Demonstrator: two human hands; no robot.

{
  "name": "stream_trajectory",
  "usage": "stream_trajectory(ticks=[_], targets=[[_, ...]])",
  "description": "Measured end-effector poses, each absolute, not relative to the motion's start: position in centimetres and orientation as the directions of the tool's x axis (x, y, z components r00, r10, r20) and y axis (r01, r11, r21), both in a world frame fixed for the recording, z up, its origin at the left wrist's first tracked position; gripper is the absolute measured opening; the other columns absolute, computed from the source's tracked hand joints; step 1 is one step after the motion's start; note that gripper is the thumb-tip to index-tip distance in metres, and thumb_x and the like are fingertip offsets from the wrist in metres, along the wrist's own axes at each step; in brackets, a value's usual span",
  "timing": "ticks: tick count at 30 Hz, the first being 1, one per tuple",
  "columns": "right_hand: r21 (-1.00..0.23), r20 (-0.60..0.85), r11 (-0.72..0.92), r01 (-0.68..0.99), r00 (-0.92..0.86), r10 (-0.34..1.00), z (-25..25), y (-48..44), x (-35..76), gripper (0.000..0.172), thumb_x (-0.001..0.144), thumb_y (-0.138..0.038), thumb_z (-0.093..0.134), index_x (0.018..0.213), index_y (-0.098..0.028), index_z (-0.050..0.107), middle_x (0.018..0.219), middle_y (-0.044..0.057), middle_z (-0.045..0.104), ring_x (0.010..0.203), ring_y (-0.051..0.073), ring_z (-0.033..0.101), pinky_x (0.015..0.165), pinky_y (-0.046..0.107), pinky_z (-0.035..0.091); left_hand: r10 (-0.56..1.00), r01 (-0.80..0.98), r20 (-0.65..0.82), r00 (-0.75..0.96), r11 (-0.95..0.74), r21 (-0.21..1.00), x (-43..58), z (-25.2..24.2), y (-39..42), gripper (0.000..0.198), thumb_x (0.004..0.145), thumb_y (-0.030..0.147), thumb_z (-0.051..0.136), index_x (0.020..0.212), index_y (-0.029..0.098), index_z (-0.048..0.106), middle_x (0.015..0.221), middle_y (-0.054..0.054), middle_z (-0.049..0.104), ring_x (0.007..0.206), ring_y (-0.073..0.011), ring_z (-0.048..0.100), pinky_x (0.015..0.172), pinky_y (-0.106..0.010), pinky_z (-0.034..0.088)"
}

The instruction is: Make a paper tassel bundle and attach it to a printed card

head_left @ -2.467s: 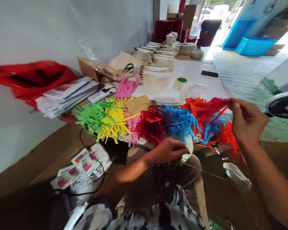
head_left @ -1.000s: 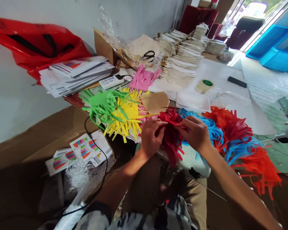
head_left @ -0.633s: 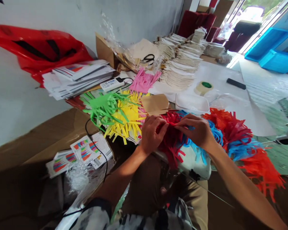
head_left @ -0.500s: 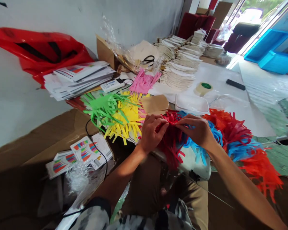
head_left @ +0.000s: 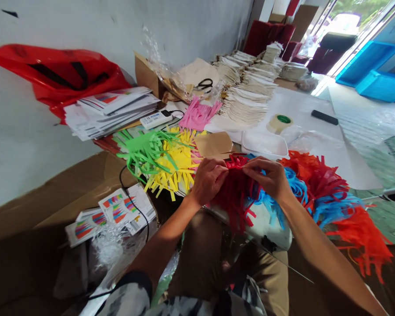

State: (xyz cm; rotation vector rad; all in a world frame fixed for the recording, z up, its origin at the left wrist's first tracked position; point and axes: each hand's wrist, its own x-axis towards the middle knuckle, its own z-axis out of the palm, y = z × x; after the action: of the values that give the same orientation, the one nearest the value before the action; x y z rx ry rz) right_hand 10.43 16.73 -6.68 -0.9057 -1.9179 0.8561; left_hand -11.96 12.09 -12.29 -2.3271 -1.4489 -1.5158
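Note:
A dark red fringed tissue-paper tassel (head_left: 235,197) hangs between my hands over the table's near edge. My left hand (head_left: 209,179) pinches the left end of its uncut top band. The thumb and fingers of my right hand (head_left: 266,174) close on the right end. Blue fringed paper (head_left: 271,206) lies under and beside my right hand. To the left of my left hand are yellow fringed paper (head_left: 177,164) and green fringed paper (head_left: 145,147). A brown paper piece (head_left: 213,144) lies just beyond my hands.
Orange-red fringe (head_left: 362,237) trails off the right side. Behind sit a white plastic tray (head_left: 265,144), a tape roll (head_left: 281,123), a black phone-like bar (head_left: 324,117), scissors (head_left: 204,83) and stacked cream bundles (head_left: 246,101). Printed cards (head_left: 118,208) lie lower left, crossed by a black cable.
My hands have moved slightly apart along the red tassel's top band, which now looks straighter between them. The whole view has shifted a little.

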Motion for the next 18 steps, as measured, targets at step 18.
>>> stream_trajectory(ticks=[18], targets=[[-0.814, 0.528, 0.529, 0.240, -0.075, 0.846, -4.5, 16.5, 11.9, 0.015, 0.087, -0.037, 0.082, 0.092, -0.024, 0.076, 0.093, 0.002, 0.075, 0.082, 0.017, 0.067, 0.078, 0.032, 0.054, 0.593, 0.903, 0.774, 0.222, -0.424, 0.066, -12.5, -12.3, 12.9, 0.013, 0.106, 0.019, 0.058, 0.108, 0.019, 0.071, 0.110, -0.007, 0.078, 0.107, -0.0237, 0.067, 0.095, -0.041, 0.048]])
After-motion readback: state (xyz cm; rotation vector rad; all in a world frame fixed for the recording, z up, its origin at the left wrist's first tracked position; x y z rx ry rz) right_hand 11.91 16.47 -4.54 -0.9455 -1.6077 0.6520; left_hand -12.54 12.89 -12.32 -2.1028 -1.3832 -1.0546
